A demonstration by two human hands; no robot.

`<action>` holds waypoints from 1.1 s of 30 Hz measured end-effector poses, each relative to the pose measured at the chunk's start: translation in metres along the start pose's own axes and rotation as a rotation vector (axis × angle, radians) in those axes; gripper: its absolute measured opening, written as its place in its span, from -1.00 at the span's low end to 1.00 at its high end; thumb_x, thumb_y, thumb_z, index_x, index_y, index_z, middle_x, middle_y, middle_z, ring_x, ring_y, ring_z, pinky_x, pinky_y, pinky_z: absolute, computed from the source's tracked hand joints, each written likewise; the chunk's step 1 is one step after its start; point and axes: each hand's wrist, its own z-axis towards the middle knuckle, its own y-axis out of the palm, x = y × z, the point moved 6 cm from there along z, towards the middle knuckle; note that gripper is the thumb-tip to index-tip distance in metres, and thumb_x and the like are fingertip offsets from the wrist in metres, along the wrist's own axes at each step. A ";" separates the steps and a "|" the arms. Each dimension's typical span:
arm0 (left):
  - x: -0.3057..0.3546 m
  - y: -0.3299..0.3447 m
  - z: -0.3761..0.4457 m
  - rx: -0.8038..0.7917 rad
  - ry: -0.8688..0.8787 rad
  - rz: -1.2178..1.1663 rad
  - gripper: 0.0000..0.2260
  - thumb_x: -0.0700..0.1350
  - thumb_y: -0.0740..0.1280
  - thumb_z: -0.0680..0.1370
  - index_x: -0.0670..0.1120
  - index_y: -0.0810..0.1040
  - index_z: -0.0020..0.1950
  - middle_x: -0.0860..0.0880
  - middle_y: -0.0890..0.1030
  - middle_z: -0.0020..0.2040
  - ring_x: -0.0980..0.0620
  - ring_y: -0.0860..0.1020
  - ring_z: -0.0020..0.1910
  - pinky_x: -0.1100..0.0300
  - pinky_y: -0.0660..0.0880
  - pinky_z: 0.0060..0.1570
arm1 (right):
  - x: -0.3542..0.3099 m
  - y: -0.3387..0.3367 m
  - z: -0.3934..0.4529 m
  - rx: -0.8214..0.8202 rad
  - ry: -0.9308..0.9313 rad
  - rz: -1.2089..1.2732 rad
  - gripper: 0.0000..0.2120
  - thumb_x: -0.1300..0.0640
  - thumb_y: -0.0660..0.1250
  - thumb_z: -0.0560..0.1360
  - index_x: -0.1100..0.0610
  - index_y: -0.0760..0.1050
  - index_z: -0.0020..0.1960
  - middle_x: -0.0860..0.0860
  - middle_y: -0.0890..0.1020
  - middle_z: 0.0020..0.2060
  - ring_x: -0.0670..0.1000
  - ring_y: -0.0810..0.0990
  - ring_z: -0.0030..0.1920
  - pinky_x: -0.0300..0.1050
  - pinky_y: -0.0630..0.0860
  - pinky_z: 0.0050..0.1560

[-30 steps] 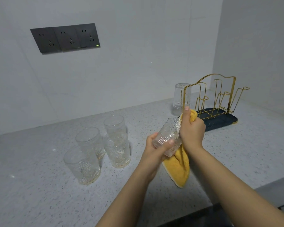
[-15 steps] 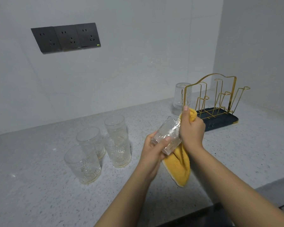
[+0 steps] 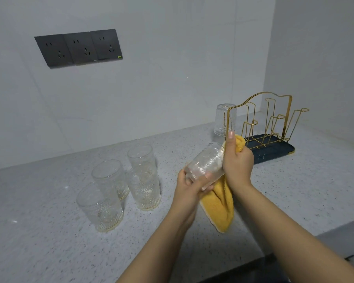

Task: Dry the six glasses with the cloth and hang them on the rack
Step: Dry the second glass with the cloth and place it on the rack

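Left hand [image 3: 189,185] grips the base end of a clear embossed glass [image 3: 205,165], thumb across its near side, holding it tilted above the bench [image 3: 274,190] with the mouth pointing up and to the right. Right hand [image 3: 237,162] is curled round a yellow cloth [image 3: 221,209] at the glass's mouth, index finger straight and pointing up; a bunch of cloth shows above the fist, and the rest hangs down below both hands, with a pale edge along its low corner. The held glass has a raised pattern on its wall and looks see-through all over.

To the left, nearer the middle of the speckled grey bench, four upright glasses [image 3: 102,207] of the same pattern stand close together in a cluster, mouths up, with ribbed bases that have a faint golden tint.

Farther off to the right sits the rack [image 3: 274,123]: gold wire loops and pegs rising from a dark blue tray. One glass [image 3: 223,119] hangs upside down on the peg at its left end, and the other pegs are bare. On the far wall, up to the left, is a row of three dark sockets [image 3: 78,48].
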 end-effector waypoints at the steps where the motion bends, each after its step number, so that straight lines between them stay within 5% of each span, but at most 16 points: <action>1: 0.000 0.002 0.000 -0.022 -0.039 -0.075 -0.43 -0.06 0.50 0.37 -0.08 0.44 0.34 -0.19 0.60 0.25 -0.09 0.66 0.04 0.14 0.61 -0.08 | 0.000 -0.002 -0.001 -0.012 -0.025 0.014 -0.54 -0.10 0.14 0.55 0.06 0.30 -0.48 -0.05 0.37 -0.57 -0.15 0.35 -0.56 -0.28 0.26 -0.52; 7: 0.021 0.021 0.004 0.036 0.028 0.147 -0.46 0.05 0.53 0.39 -0.09 0.45 0.28 -0.13 0.63 0.17 -0.10 0.67 -0.01 0.24 0.58 -0.27 | 0.013 -0.026 0.002 0.061 0.070 0.127 -0.55 -0.10 0.14 0.55 0.08 0.31 -0.46 0.00 0.40 -0.54 -0.10 0.39 -0.53 -0.20 0.33 -0.49; 12: 0.058 0.054 0.019 0.073 0.172 0.368 -0.61 -0.05 0.43 0.53 -0.11 0.40 0.28 -0.08 0.56 0.11 0.00 0.60 -0.23 0.33 0.49 -0.40 | 0.017 -0.056 0.017 0.161 0.156 0.145 -0.56 -0.12 0.11 0.57 0.10 0.36 -0.39 0.01 0.47 -0.46 -0.05 0.46 -0.42 -0.18 0.36 -0.42; 16: 0.087 0.087 0.034 0.103 0.301 0.502 -0.55 -0.02 0.45 0.50 -0.03 0.32 0.27 0.12 0.45 0.10 -0.04 0.56 -0.12 0.41 0.42 -0.44 | 0.026 -0.085 0.030 0.225 0.228 0.122 -0.57 -0.14 0.08 0.57 0.12 0.41 -0.31 0.01 0.50 -0.40 -0.08 0.49 -0.34 -0.19 0.36 -0.38; 19: 0.105 0.117 0.047 0.100 0.383 0.568 -0.52 0.04 0.50 0.45 0.03 0.33 0.24 0.24 0.43 0.04 0.05 0.57 -0.01 0.28 0.56 -0.17 | 0.027 -0.096 0.037 0.228 0.259 0.116 -0.60 -0.16 0.07 0.56 0.05 0.39 -0.32 0.01 0.50 -0.38 -0.05 0.50 -0.31 -0.16 0.43 -0.31; 22: 0.114 0.142 0.065 0.119 0.486 0.702 -0.42 0.13 0.53 0.38 0.03 0.41 0.31 0.14 0.53 0.18 0.07 0.54 0.17 0.02 0.53 0.19 | 0.026 -0.103 0.045 0.212 0.280 0.131 -0.61 -0.18 0.07 0.55 0.04 0.41 -0.29 0.02 0.52 -0.35 -0.05 0.52 -0.28 -0.15 0.46 -0.29; 33: 0.072 0.184 0.108 0.062 0.420 1.200 -0.24 0.26 0.50 0.36 -0.01 0.40 0.46 0.04 0.50 0.40 0.05 0.48 0.34 0.16 0.41 0.16 | 0.041 -0.116 0.057 0.148 0.306 0.132 -0.55 -0.16 0.08 0.55 0.11 0.36 -0.37 0.02 0.44 -0.46 -0.02 0.45 -0.40 -0.16 0.36 -0.38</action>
